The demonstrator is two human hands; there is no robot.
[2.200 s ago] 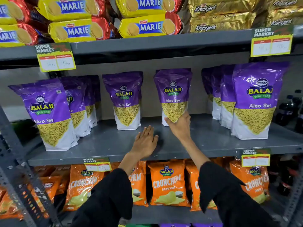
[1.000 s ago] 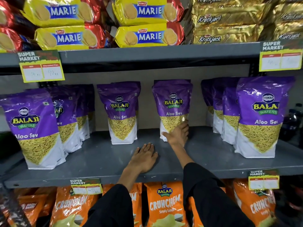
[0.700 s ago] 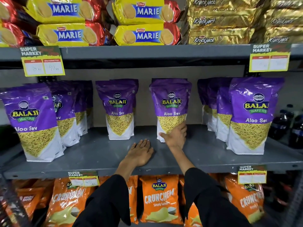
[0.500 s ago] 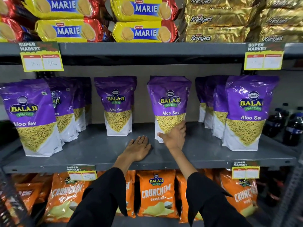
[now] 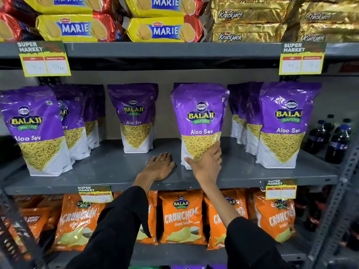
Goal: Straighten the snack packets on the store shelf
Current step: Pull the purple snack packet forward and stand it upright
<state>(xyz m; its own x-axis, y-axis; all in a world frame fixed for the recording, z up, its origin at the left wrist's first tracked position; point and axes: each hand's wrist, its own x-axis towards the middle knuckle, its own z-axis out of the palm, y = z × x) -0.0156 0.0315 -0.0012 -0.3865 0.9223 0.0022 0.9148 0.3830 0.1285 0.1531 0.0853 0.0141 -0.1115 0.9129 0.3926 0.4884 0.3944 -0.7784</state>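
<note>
Purple Balaji Aloo Sev packets stand upright on the grey middle shelf. My right hand grips the bottom of one Aloo Sev packet, which now stands near the shelf's front, right of centre. My left hand lies flat, palm down, on the shelf just left of that packet, holding nothing. A second single packet stands further back to the left. A row of packets fills the left end and another row the right end.
Yellow Marie biscuit packs and gold Krackjack packs fill the shelf above. Orange Crunchem bags hang in the shelf below. Dark cola bottles stand at the far right. Yellow price tags hang from the shelf edges.
My right hand has drawn the held Aloo Sev packet forward from the back of the shelf towards the front edge. My left hand has stayed flat on the shelf.
</note>
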